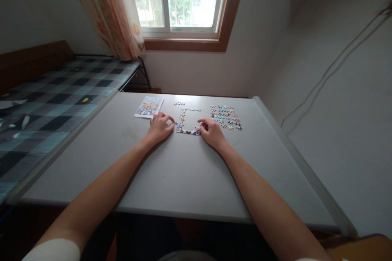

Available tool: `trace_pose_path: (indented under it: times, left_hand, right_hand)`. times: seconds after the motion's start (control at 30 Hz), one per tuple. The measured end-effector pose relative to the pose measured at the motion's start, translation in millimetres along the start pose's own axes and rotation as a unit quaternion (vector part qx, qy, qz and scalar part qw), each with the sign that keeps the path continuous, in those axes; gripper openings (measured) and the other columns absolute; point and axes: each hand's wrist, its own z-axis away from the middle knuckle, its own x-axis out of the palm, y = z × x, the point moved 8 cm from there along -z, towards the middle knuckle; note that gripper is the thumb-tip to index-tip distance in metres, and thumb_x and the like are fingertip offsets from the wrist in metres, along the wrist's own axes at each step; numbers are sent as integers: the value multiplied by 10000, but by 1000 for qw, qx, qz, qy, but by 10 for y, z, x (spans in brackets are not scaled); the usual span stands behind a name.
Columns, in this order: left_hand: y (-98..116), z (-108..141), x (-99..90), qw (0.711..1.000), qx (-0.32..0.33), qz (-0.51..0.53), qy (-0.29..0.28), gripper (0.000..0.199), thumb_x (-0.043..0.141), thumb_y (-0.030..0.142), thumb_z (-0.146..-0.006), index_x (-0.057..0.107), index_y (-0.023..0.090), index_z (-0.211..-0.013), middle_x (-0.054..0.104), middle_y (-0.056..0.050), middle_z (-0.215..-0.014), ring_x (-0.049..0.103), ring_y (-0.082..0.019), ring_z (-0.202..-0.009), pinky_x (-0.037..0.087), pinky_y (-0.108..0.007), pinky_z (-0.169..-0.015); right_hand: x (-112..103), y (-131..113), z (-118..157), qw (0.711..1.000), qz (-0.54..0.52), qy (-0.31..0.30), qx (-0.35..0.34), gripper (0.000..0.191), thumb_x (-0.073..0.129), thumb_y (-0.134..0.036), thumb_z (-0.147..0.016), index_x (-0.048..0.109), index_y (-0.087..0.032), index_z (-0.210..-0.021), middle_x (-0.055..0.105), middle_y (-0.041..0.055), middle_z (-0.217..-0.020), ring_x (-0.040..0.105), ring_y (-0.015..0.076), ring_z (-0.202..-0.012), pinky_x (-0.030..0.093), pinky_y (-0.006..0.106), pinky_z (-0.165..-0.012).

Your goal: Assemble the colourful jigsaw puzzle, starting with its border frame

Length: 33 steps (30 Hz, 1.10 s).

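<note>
Pretty narrow at the left grip [159, 127], right beside the open-sided puzzle border [189, 132] mid-frame; can't tell if closed on anything. Curled in with the right grip [212, 130] at the border's lower-right corner, maybe to steady it, contents hidden. Got loose pieces [230, 127] spread right of centre on the bench [183, 179], probably for easy scanning.

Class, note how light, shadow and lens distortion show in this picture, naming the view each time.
Head view: the white-framed sliding window is washed out, while the room is dim; head view: soft shadows edge the bare forearms on the pale grey table; head view: wide-angle stretching enlarges the near arms; small printing looks indistinct.
</note>
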Motion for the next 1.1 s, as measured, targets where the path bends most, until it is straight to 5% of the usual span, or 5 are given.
trace_pose_path:
  times: [0.5, 0.63, 0.8, 0.97, 1.1]
  left_hand:
    - [-24, -12, -19, 999, -2, 39, 5, 179, 653, 372, -802, 662, 206, -869, 612, -73, -992, 516, -286, -1019, 376, -444, -890]
    - [54, -23, -15, 991, 53, 120, -2, 85, 622, 274, -805, 629, 192, -825, 660, -14, -799, 588, -183, -778, 425, -345, -810]
    - [270, 48, -127, 970, 134, 199, 38, 111, 558, 246, -863, 656, 194, -858, 663, -28, -838, 608, -151, -796, 471, -281, -740]
    - [504, 177, -122, 946, 179, 270, 16, 173, 588, 335, -877, 672, 194, -931, 685, -31, -847, 618, -128, -735, 489, -244, -660]
    - [522, 202, -46, 950, 151, 272, -9, 220, 603, 390, -860, 672, 182, -833, 692, -13, -743, 605, -115, -645, 497, -241, -635]
  right_hand:
    - [16, 23, 1, 1000, 4, 3, -5, 249, 510, -117, -751, 688, -173, -916, 626, 25, -804, 552, 128, -673, 449, 277, -738]
    - [1, 19, 1, 1000, -12, 11, -6, 248, 501, -122, -763, 686, -176, -918, 623, 30, -827, 551, 125, -665, 459, 279, -724]
    - [-36, -205, 48, 994, -73, 38, -67, 225, 482, -162, -838, 679, -179, -945, 594, 29, -831, 539, 113, -649, 472, 267, -697]
    - [97, -464, 122, 986, -112, -11, -123, 215, 569, -253, -862, 666, -216, -1051, 606, 34, -937, 536, 100, -664, 482, 252, -684]
    - [192, -495, 148, 984, -118, -58, -117, 192, 583, -283, -872, 676, -234, -1032, 629, 24, -915, 530, 98, -659, 480, 246, -680]
